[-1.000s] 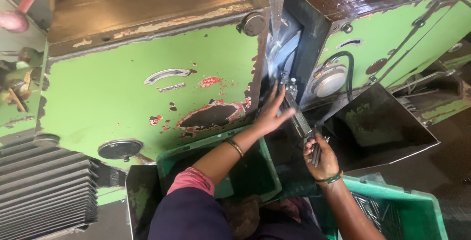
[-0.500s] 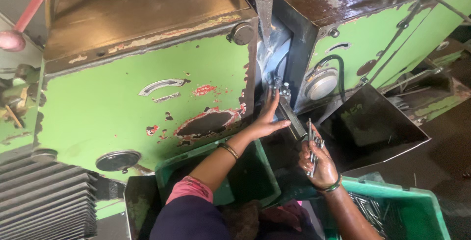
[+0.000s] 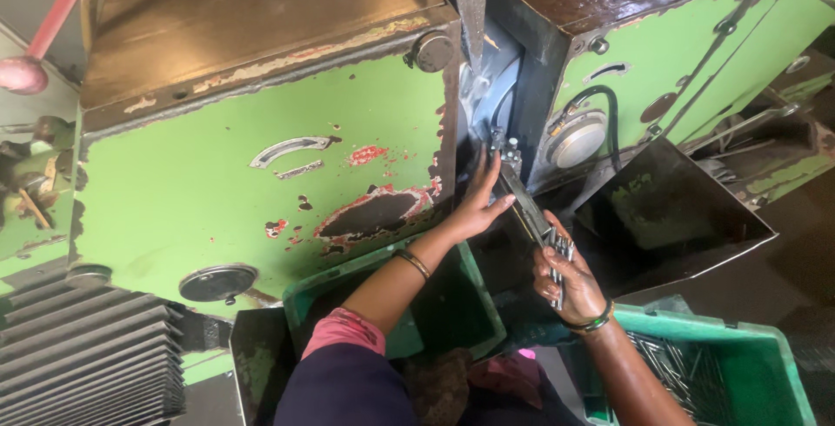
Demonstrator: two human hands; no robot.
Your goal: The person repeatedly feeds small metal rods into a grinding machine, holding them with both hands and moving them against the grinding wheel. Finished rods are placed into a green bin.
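My left hand (image 3: pixel 478 200) reaches up with fingers spread and rests against the slot of a worn green machine (image 3: pixel 261 174), touching the upper end of a slanted metal feed rail (image 3: pixel 522 204). My right hand (image 3: pixel 565 274) is closed around a small bundle of thin metal rods (image 3: pixel 555 256) at the rail's lower end. Both wrists wear bangles.
A green plastic crate (image 3: pixel 748 365) holding several thin metal rods sits at lower right. Another green crate (image 3: pixel 383 282) lies under my left arm. A dark metal chute (image 3: pixel 670 217) stands to the right. A ribbed black cover (image 3: pixel 78 365) fills the lower left, a red-knobbed lever (image 3: pixel 26 69) the upper left.
My left hand stays at the machine slot and my right hand still holds the rods by the rail. The camera view has shifted slightly.
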